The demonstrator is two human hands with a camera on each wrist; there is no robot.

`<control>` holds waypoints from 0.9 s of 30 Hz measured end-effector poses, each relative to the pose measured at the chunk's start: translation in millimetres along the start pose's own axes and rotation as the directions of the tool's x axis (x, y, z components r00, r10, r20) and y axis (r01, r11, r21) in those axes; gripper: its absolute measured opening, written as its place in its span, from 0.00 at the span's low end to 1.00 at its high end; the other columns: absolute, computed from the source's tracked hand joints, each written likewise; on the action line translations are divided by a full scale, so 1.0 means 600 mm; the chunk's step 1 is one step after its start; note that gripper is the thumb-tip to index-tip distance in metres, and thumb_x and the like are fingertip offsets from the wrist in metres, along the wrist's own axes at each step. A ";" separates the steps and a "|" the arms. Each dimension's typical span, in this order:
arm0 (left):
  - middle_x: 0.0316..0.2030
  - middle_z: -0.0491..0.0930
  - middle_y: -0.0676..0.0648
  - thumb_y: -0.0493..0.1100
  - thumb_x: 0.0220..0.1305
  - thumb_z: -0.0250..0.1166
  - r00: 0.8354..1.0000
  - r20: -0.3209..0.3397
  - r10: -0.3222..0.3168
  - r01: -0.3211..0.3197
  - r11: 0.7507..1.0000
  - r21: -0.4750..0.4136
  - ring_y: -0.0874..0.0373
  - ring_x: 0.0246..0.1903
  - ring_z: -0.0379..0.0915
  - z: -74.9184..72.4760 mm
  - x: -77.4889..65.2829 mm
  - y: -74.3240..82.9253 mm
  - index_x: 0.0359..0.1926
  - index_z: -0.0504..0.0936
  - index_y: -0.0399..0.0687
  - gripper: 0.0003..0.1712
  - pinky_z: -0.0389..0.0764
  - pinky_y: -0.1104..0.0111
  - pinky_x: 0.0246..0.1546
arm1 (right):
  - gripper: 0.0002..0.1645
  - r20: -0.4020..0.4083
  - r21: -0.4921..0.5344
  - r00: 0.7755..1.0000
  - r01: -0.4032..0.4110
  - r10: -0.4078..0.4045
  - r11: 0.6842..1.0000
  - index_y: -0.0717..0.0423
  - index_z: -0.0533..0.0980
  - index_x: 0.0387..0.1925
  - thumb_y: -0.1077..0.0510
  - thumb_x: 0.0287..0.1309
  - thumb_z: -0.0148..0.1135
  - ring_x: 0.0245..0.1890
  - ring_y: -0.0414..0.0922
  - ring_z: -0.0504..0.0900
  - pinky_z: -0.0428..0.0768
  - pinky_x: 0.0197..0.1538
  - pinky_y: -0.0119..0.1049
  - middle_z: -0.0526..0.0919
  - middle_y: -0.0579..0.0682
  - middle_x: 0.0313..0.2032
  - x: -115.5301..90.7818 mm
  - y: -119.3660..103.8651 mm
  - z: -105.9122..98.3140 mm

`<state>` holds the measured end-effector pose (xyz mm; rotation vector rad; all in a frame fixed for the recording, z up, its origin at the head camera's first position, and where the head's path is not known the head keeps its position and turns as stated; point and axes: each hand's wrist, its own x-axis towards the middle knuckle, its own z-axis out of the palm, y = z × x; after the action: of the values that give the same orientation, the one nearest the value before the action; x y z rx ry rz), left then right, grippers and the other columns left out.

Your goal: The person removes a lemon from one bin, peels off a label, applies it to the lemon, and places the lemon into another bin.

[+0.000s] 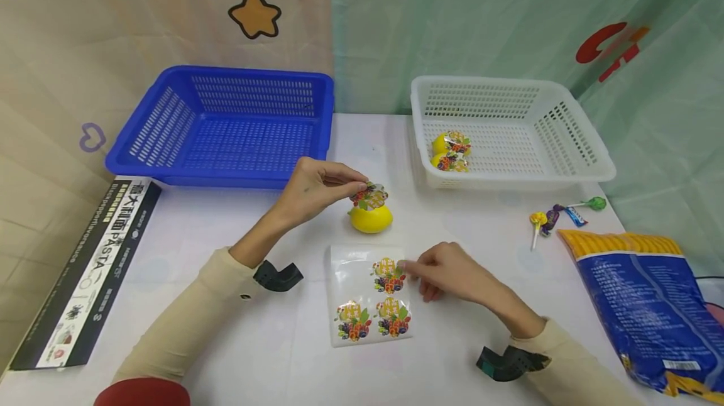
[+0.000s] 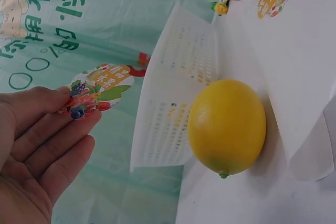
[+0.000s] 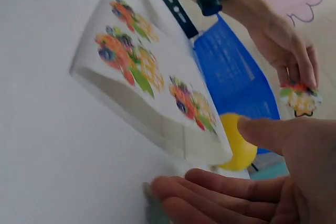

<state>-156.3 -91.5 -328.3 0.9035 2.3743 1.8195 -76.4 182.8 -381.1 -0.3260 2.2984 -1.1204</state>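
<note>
My left hand (image 1: pixel 317 189) pinches a round fruit-print sticker (image 1: pixel 370 197) between thumb and fingertips, just above a yellow lemon (image 1: pixel 371 220) on the table. In the left wrist view the sticker (image 2: pixel 102 87) is held by one edge, apart from the lemon (image 2: pixel 226 127). A white sticker sheet (image 1: pixel 349 274) lies in front of the lemon, with three stickers on it. Beside the sheet's right edge is my right hand (image 1: pixel 452 273). The right wrist view shows its thumb and fingers (image 3: pixel 226 195) spread apart, near the sheet's raised edge (image 3: pixel 173 135), holding nothing.
At the back left stands a blue basket (image 1: pixel 254 142); a white basket (image 1: pixel 509 176) at the back right holds two stickered lemons (image 1: pixel 450 153). Several wrapped candies (image 1: pixel 551 220) and a blue bag (image 1: pixel 650 312) lie to the right. A long pasta box (image 1: pixel 85 274) lies left.
</note>
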 end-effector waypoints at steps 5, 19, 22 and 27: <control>0.34 0.88 0.46 0.34 0.59 0.71 1.000 0.008 -0.022 0.022 1.000 -0.011 0.56 0.29 0.85 0.000 -0.003 -0.007 0.38 0.89 0.38 0.06 0.86 0.56 0.34 | 0.19 -0.240 -0.010 0.968 0.076 -0.076 0.997 0.60 0.81 0.48 0.50 0.64 0.65 0.40 0.47 0.86 0.85 0.43 0.38 0.87 0.52 0.40 0.024 0.029 -0.055; 0.31 0.87 0.48 0.35 0.61 0.70 0.996 0.063 -0.071 0.072 0.997 -0.008 0.57 0.31 0.85 0.012 -0.006 -0.023 0.36 0.88 0.40 0.03 0.86 0.65 0.36 | 0.48 -0.100 0.321 0.952 0.307 -0.290 0.896 0.62 0.61 0.71 0.68 0.50 0.73 0.71 0.49 0.61 0.63 0.70 0.34 0.63 0.56 0.71 0.136 0.022 -0.037; 0.31 0.87 0.48 0.34 0.61 0.70 0.995 0.075 -0.064 0.065 0.998 -0.010 0.57 0.31 0.85 0.014 -0.008 -0.026 0.35 0.87 0.40 0.02 0.86 0.65 0.36 | 0.49 -0.063 0.325 0.941 0.335 -0.333 0.885 0.59 0.61 0.71 0.68 0.48 0.74 0.71 0.48 0.62 0.61 0.71 0.39 0.64 0.53 0.71 0.151 0.010 -0.025; 0.31 0.87 0.48 0.35 0.60 0.70 0.994 0.083 -0.076 0.076 0.997 0.007 0.57 0.32 0.85 0.017 -0.011 -0.030 0.35 0.87 0.40 0.02 0.86 0.66 0.38 | 0.48 -0.050 0.256 0.935 0.351 -0.350 0.901 0.55 0.65 0.70 0.65 0.48 0.76 0.65 0.46 0.68 0.66 0.69 0.45 0.69 0.49 0.67 0.165 0.000 -0.011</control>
<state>-155.2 -88.3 -349.7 0.8592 2.3293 1.7164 -160.9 143.4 -415.1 -0.6540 2.1079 -1.5833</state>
